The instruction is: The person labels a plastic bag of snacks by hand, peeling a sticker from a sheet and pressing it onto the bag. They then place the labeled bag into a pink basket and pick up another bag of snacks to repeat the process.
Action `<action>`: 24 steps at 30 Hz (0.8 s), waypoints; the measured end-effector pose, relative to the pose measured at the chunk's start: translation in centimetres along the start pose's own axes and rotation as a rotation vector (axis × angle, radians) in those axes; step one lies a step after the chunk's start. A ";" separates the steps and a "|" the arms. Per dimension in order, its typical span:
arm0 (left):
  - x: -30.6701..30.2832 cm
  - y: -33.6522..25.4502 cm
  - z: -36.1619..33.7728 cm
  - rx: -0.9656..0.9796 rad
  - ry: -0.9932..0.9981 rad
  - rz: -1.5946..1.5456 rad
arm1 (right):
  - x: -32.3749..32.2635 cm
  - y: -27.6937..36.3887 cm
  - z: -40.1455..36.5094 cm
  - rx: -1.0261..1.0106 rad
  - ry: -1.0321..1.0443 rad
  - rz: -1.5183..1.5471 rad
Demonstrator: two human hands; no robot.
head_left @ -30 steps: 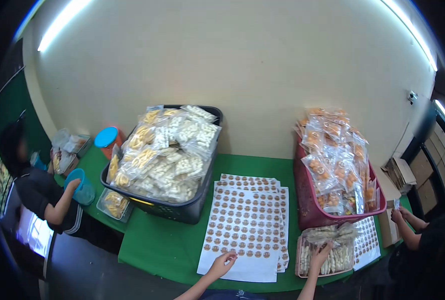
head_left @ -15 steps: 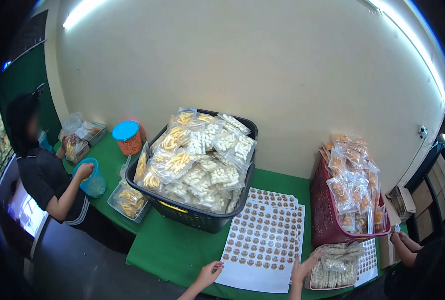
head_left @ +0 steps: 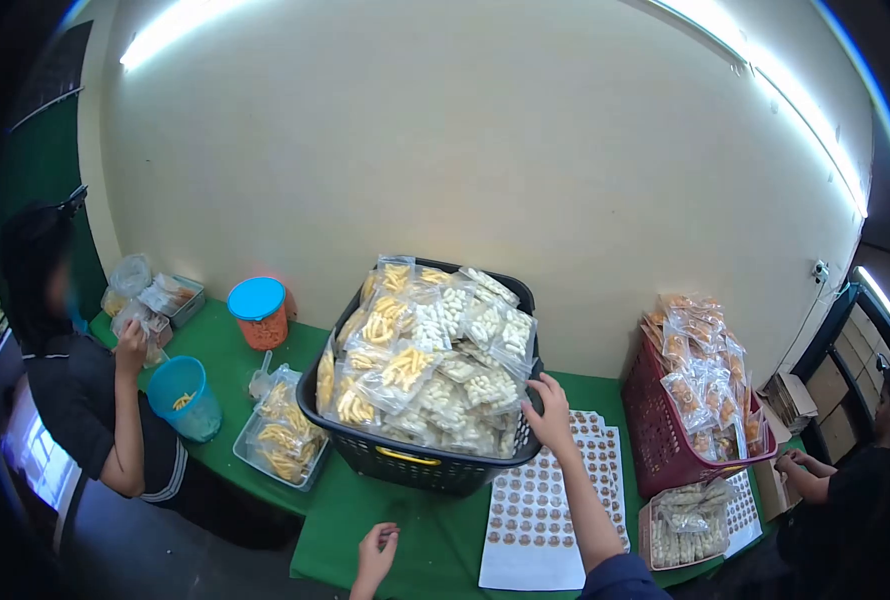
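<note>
- R hand [head_left: 548,410]: fingers stretched out and apart, laid on the right rim of the black basket [head_left: 415,468] and against the packets at that edge. Nothing closed in it as far as the view shows.
- L hand [head_left: 377,552]: loosely curled, holds nothing. It hovers over the near edge of the green table [head_left: 435,525], apart from the basket.
- Snack packets [head_left: 435,350]: clear bags of white and yellow pieces, heaped well above the basket rim. The basket sits mid-table, just beside the sticker sheets [head_left: 550,500].
- R forearm crosses over those sheets, which are stacked loose, w/ a corner close to the basket base.
- Further right: red basket [head_left: 660,445] of orange-snack bags, w/ a pink tray [head_left: 648,540] of pale-snack bags in front of it.
- Left side: clear tray [head_left: 280,445] of yellow-snack bags, blue tub [head_left: 185,400], and an orange jar [head_left: 262,312] w/ a blue lid.
- Co-worker's hand [head_left: 130,345] is raised near some bags. Another person's hands [head_left: 795,465] are at far right.
- Risk, my read: the heap is top-heavy, so a push or tug at the rim could spill the top bags onto the sheets or off the table.
- Risk: the forearm could drag the top sheets askew or crease them.
- Risk: the basket could slide on the cloth, as only one hand is on it.
</note>
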State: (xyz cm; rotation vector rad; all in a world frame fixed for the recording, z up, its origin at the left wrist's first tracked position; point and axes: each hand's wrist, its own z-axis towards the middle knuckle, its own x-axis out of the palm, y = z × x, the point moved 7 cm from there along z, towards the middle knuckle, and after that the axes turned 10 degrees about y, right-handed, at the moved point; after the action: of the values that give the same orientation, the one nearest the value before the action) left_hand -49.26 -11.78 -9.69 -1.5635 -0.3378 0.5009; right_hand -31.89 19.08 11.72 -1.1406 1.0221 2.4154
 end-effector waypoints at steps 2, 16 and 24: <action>-3.6 1.1 -1.0 -0.007 -0.113 0.004 | 2.6 -1.5 3.0 0.058 0.102 -0.037; -15.1 6.4 -4.6 -0.065 -0.326 0.071 | 2.2 0.7 5.2 -0.127 -0.232 -0.126; -6.3 1.3 0.1 0.014 -0.008 -0.084 | -5.9 6.1 -5.3 -0.027 -0.634 0.676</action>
State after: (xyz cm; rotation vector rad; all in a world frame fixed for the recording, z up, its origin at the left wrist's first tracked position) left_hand -54.77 -14.95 -10.34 -1.5274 -0.4034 0.4438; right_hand -28.24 11.27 16.76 0.0517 1.2660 2.9708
